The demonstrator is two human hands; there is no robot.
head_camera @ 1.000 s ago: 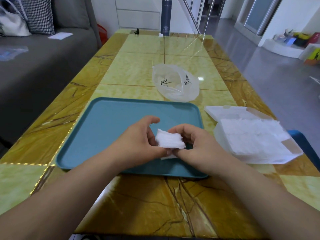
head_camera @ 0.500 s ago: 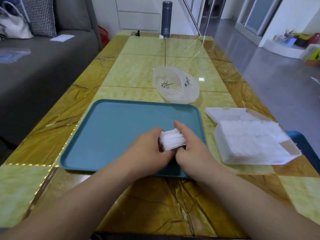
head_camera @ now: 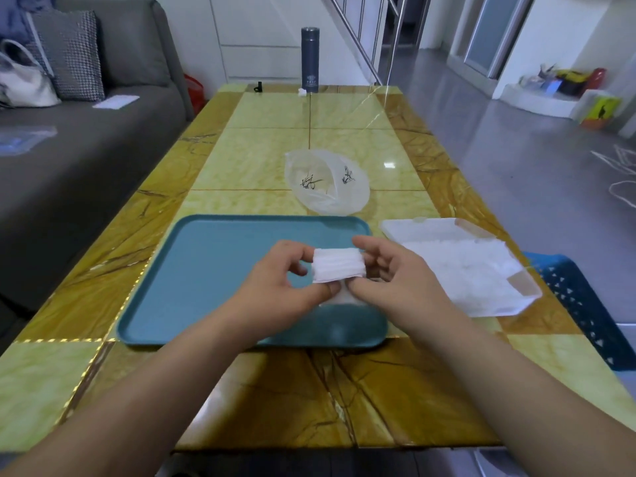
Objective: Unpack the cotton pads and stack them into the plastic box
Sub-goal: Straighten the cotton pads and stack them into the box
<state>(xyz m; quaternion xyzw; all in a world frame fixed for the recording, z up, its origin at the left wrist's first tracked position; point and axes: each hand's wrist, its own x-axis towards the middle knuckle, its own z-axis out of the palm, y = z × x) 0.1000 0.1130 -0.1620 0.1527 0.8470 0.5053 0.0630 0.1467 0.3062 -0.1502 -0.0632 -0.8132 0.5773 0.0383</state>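
Two hands, one stack! The left hand (head_camera: 275, 287) and the right hand (head_camera: 395, 280) meet above the near right part of the tray (head_camera: 213, 263), and between them is a tidy stack of pads (head_camera: 339, 268), held up off the tray. The left hand pinches the stack's left end, fingers curled behind it and thumb at the near edge. The right hand grips the right end the same way, forefinger reaching over the far top corner. The two thumb tips almost touch just under the stack. The pads' edges face us as thin level layers. A scrap of white shows below the thumbs, and what it is I cannot tell.

Over on the right, just beside the tray on the desk (head_camera: 261, 160), the box (head_camera: 516, 304) lies open with its lid (head_camera: 423, 228) flat on the far side, and white pads fill it. Beyond the tray, a crumpled clear bag (head_camera: 327, 182) with black print lies well apart from the hands. At the far end, a dark flask (head_camera: 309, 60) stands upright. A grey sofa (head_camera: 86, 160) runs along the left.
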